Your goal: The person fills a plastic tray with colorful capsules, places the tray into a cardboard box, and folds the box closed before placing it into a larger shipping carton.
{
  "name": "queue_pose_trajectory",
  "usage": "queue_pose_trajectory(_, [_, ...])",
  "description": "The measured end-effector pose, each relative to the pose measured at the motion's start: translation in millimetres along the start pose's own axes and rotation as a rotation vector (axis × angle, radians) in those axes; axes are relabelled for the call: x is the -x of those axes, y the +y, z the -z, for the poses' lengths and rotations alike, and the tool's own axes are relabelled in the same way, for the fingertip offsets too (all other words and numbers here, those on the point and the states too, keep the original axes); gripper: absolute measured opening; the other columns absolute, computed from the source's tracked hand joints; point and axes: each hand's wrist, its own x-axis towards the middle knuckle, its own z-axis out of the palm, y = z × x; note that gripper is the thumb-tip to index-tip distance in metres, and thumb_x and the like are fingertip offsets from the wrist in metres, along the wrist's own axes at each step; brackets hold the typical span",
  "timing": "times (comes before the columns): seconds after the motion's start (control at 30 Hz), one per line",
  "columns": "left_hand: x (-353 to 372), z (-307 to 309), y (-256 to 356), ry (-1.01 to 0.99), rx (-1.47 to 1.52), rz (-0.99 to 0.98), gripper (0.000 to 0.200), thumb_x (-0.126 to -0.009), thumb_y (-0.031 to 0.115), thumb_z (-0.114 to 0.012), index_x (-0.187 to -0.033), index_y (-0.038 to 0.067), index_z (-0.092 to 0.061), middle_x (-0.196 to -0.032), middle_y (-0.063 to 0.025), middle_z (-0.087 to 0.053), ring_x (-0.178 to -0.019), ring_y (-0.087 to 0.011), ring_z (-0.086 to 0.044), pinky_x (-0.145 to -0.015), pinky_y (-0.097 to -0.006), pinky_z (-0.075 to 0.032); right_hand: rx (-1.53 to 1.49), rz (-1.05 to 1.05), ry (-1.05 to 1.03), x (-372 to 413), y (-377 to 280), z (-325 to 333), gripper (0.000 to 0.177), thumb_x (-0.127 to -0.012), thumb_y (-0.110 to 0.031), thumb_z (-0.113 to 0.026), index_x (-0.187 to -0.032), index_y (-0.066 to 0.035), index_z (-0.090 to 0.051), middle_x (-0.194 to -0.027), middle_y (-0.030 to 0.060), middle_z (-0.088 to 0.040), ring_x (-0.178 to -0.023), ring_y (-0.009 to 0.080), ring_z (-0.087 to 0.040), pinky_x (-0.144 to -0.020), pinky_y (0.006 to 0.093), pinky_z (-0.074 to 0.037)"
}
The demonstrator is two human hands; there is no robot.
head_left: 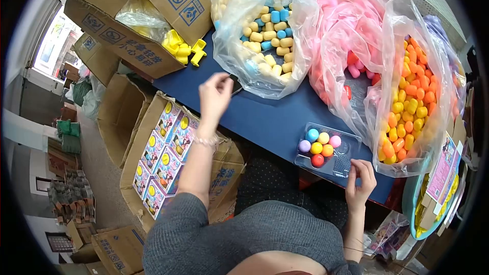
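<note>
My left hand [215, 95] hovers over the blue tabletop with its fingers curled together, beside a small dark flat object [235, 84]. Whatever those fingers may hold is hidden. At the table's near edge lies a clear plastic tray [342, 167] with several coloured balls in it: blue, purple, yellow, pink, orange and red. My right hand [360, 179] is closed at the tray's near right corner, thumb and fingers at its rim.
Clear bags of cream and blue capsules [270, 35], pink pieces [351, 30] and orange and yellow capsules [407, 107] line the table's back. A carton with yellow plastic parts [178, 46] stands at left. Below it, an open carton holds printed boxes [165, 160].
</note>
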Motion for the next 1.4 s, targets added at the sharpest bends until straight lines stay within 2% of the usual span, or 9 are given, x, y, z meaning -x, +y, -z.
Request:
queue_pose_trajectory(0.1, [-107,10,-114,0.045,-0.588,-0.012,0.038,-0.083,0.021,-0.069,-0.114,0.0,-0.066,-0.112,-0.0233,-0.068,-0.104,-0.0394,-0.065,-0.089,-0.0466,-0.053,0.013,0.007,-0.002,5,1,2,0.017,-0.084,0.009,-0.062,-0.099,0.001,-0.067,-0.09,0.0118,-0.065,-0.066,0.0159,-0.061,-0.057,0.0249,-0.049])
queue_pose_trajectory(0.33, [-171,-3,-229,-0.113,-0.642,0.277,0.033,-0.094,0.026,-0.051,-0.109,0.002,-0.069,-0.114,-0.0229,-0.068,-0.098,-0.0338,-0.069,-0.082,-0.0432,-0.054,0.065,0.158,-0.085,-6,-23,8,0.025,-0.075,0.012,-0.064,-0.097,-0.001,-0.068,-0.084,0.0113,-0.066,-0.062,0.0211,-0.064,-0.055,0.0278,-0.05])
queue_pose_trajectory(0.4, [-150,-4,-172,-0.087,0.393,0.524,0.032,-0.098,0.025,-0.048,-0.116,0.004,-0.063,-0.11,-0.0137,-0.071,-0.091,-0.0217,-0.069,-0.071,-0.0369,-0.054,0.028,0.204,-0.09,-17,-35,3,0.025,-0.076,0.013,-0.064,-0.097,0.0,-0.068,-0.082,0.0102,-0.066,-0.061,0.0185,-0.063,-0.054,0.0262,-0.049])
queue_pose_trajectory(0.5, [-46,-3,2,-0.342,1.235,0.361,0.026,-0.104,0.026,-0.043,-0.121,0.009,-0.052,-0.144,-0.0172,-0.052,-0.131,-0.0303,-0.052,-0.102,-0.0388,-0.043,-0.205,0.132,-0.219,-32,-56,-19,0.029,-0.08,0.007,-0.067,-0.108,0.0,-0.067,-0.09,0.0115,-0.07,-0.067,0.0165,-0.066,-0.062,0.0252,-0.053])
queue_pose_trajectory(0.6, [53,-10,90,-0.41,1.306,0.029,0.013,-0.1,0.032,-0.056,-0.103,0.019,-0.055,-0.16,-0.0125,-0.03,-0.149,-0.0351,-0.024,-0.115,-0.0585,-0.027,-0.793,-0.175,-0.471,-46,-80,-49,0.07,-0.089,-0.002,-0.067,-0.15,-0.004,-0.034,-0.133,0.0141,-0.057,-0.106,0.0178,-0.063,-0.085,0.0306,-0.055])
queue_pose_trajectory(0.7, [127,-37,122,-0.399,1.453,0.126,0.012,-0.099,0.027,-0.058,-0.096,0.016,-0.052,-0.161,-0.0136,-0.026,-0.151,-0.0346,-0.017,-0.115,-0.0565,-0.031,-1.1,-0.154,-0.532,-43,-91,-69,0.07,-0.091,-0.009,-0.07,-0.15,-0.004,-0.034,-0.135,0.0117,-0.051,-0.12,0.0185,-0.055,-0.099,0.0329,-0.048])
queue_pose_trajectory(0.83, [158,-64,113,-0.354,1.313,0.088,0.015,-0.096,0.028,-0.062,-0.096,0.015,-0.053,-0.163,-0.0144,-0.021,-0.151,-0.0341,-0.017,-0.118,-0.0541,-0.026,-0.749,0.026,-0.454,-22,-64,-52,0.065,-0.09,-0.008,-0.072,-0.147,-0.003,-0.04,-0.131,0.0108,-0.053,-0.119,0.0175,-0.056,-0.099,0.0318,-0.049])
queue_pose_trajectory(0.93, [168,-73,107,-0.4,0.833,-0.236,0.067,-0.075,0.01,-0.078,-0.135,0.009,-0.047,-0.157,-0.0217,-0.027,-0.148,-0.0362,-0.025,-0.119,-0.0486,-0.021,-0.481,-0.073,-0.271,-11,-44,-14,0.057,-0.08,-0.012,-0.082,-0.128,-0.003,-0.053,-0.123,0.0124,-0.061,-0.112,0.0229,-0.063,-0.092,0.0341,-0.054])
queue_pose_trajectory(1.4, [155,-122,85,-0.626,0.693,0.017,0.071,-0.093,0.001,-0.046,-0.156,-0.002,-0.014,-0.159,-0.0273,-0.025,-0.149,-0.0326,-0.025,-0.118,-0.0364,-0.022,0.509,0.416,-0.295,-49,56,-4,0.063,-0.069,-0.019,-0.08,-0.129,-0.018,-0.06,-0.127,0.0088,-0.053,-0.114,0.0275,-0.052,-0.093,0.0407,-0.044])
